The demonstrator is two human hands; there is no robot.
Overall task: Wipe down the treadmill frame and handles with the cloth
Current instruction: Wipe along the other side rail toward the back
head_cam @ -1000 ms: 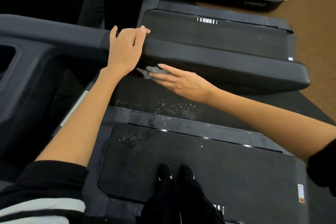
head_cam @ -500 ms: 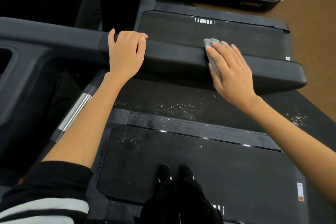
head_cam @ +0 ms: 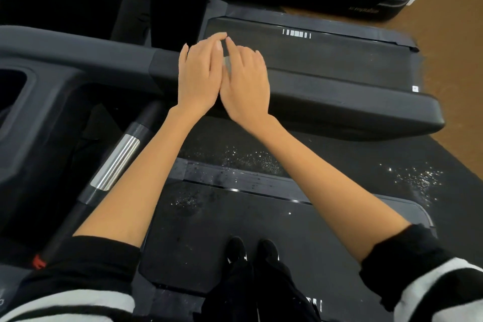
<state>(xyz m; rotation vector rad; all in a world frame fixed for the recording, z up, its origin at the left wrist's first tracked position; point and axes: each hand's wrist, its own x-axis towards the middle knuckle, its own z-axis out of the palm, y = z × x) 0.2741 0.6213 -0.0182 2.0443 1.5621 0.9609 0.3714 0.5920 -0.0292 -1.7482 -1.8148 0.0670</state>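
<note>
Black shoes (head_cam: 251,249) stand at 6 o'clock on the treadmill deck (head_cam: 261,230). Toward 12 o'clock, both hands lie on the handrail (head_cam: 339,94): left hand (head_cam: 200,73) relaxed, fingers extended; right hand (head_cam: 245,83) touching it, pressing the barely visible grey cloth (head_cam: 228,63), its grasp unclear.

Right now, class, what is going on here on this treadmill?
A person stands on the treadmill deck and is wiping its dark side handrail. Both hands lie side by side on top of the rail: the left hand rests there with its fingers fairly straight, and the right hand covers a grey cloth, of which only a sliver shows between the hands. White specks lie on the belt and on the floor mat.
</note>
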